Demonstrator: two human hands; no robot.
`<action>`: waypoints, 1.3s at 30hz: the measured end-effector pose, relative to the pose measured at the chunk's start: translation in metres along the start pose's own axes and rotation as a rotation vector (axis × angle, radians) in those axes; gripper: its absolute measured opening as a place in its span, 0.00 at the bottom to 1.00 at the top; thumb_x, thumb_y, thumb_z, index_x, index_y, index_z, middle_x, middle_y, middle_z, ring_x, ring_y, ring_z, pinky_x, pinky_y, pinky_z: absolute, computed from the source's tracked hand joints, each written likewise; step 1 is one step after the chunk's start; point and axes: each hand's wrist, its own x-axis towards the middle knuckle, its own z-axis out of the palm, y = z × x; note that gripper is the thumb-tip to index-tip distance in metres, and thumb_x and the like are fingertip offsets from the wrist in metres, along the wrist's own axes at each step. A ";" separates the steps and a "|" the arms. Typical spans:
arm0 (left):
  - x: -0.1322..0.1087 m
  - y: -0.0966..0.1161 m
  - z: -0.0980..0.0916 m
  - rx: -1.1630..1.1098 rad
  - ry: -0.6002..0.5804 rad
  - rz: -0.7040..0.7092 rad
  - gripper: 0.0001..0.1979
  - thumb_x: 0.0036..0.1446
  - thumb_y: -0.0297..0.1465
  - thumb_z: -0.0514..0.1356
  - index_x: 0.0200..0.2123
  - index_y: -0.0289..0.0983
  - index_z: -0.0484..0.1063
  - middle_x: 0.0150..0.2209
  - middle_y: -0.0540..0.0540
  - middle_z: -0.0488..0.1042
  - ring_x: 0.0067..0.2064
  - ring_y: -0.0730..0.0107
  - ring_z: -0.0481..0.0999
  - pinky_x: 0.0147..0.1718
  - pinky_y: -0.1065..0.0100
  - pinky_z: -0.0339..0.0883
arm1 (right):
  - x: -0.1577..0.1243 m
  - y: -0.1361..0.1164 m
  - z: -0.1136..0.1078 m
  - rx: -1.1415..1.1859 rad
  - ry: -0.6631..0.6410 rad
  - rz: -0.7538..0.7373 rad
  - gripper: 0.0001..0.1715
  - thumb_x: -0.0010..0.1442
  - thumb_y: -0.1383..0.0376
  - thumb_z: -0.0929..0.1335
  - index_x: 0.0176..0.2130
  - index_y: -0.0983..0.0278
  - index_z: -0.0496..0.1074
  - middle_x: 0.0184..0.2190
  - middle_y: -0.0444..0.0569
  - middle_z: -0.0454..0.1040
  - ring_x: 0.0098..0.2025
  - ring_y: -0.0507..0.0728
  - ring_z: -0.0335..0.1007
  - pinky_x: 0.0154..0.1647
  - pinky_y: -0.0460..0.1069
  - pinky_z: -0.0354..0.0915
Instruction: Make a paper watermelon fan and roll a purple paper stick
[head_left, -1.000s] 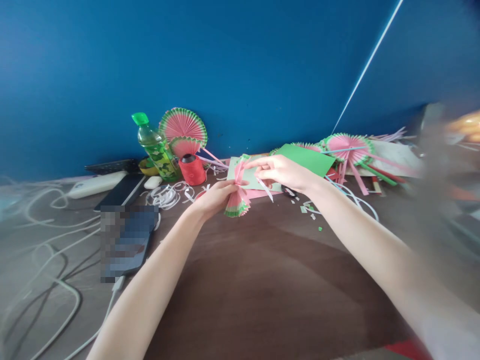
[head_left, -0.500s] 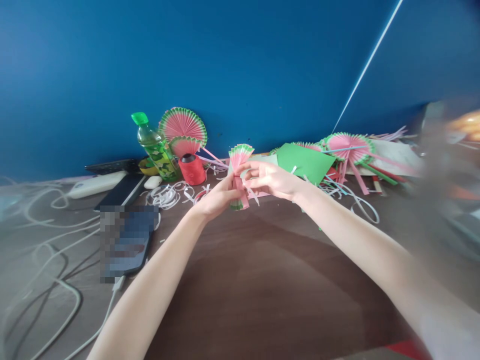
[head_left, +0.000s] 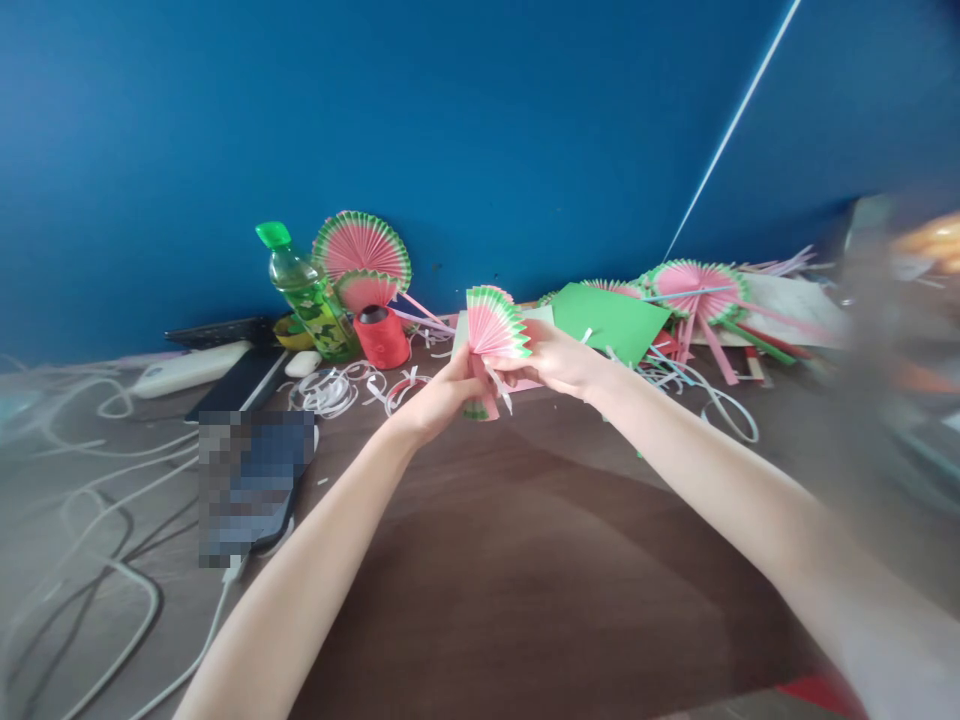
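Note:
A pleated pink paper fan with a green-and-white edge (head_left: 491, 325) is held above the brown table (head_left: 525, 560), its upper half spread open. My left hand (head_left: 439, 395) pinches its middle from the left, fingers closed. My right hand (head_left: 559, 360) grips the fan from the right, fingers closed on the folds. A thin white strip hangs at the fan's middle, and a small folded part shows below my hands.
Finished paper fans (head_left: 362, 250) lean on the blue wall beside a green-capped bottle (head_left: 304, 290) and a red spool (head_left: 382, 337). A green sheet (head_left: 611, 320), more fans (head_left: 694, 285) and paper strips lie at right. A phone (head_left: 251, 485), cables and white strips lie at left.
The fan was turned over: its pleated end pointed down a second ago, now it points up and is spread wider. My right hand moved in closer to my left.

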 end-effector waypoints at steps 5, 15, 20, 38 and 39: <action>0.005 0.000 -0.004 -0.166 0.250 0.040 0.15 0.43 0.23 0.57 0.38 0.37 0.64 0.28 0.53 0.67 0.28 0.76 0.69 0.30 0.70 0.64 | 0.001 0.001 -0.002 0.098 0.100 0.191 0.12 0.47 0.73 0.70 0.30 0.65 0.62 0.22 0.41 0.67 0.22 0.47 0.63 0.25 0.45 0.63; 0.012 -0.006 -0.011 -0.249 0.608 0.162 0.08 0.50 0.24 0.56 0.34 0.37 0.71 0.31 0.51 0.72 0.33 0.78 0.71 0.35 0.74 0.64 | 0.002 -0.005 0.000 0.190 0.363 -0.008 0.10 0.51 0.75 0.67 0.35 0.66 0.66 0.28 0.43 0.68 0.27 0.47 0.68 0.31 0.45 0.67; 0.014 -0.013 -0.003 -0.296 0.657 0.190 0.07 0.47 0.28 0.60 0.33 0.38 0.68 0.30 0.52 0.71 0.35 0.76 0.73 0.37 0.71 0.65 | -0.001 -0.002 0.018 0.311 0.303 -0.117 0.13 0.50 0.71 0.69 0.36 0.63 0.64 0.28 0.39 0.62 0.32 0.48 0.70 0.39 0.49 0.68; 0.012 -0.014 0.024 -0.691 0.747 0.171 0.05 0.48 0.19 0.59 0.26 0.33 0.70 0.27 0.49 0.75 0.30 0.75 0.76 0.35 0.72 0.68 | -0.003 0.015 0.035 0.201 0.388 -0.305 0.20 0.46 0.63 0.73 0.37 0.61 0.62 0.30 0.40 0.61 0.32 0.50 0.69 0.27 0.47 0.69; 0.012 -0.012 0.026 -0.717 0.740 0.166 0.06 0.49 0.18 0.58 0.26 0.32 0.70 0.27 0.49 0.75 0.30 0.75 0.76 0.36 0.72 0.69 | -0.001 0.014 0.031 0.213 0.412 -0.299 0.20 0.46 0.64 0.72 0.38 0.61 0.62 0.30 0.40 0.61 0.32 0.50 0.69 0.28 0.48 0.69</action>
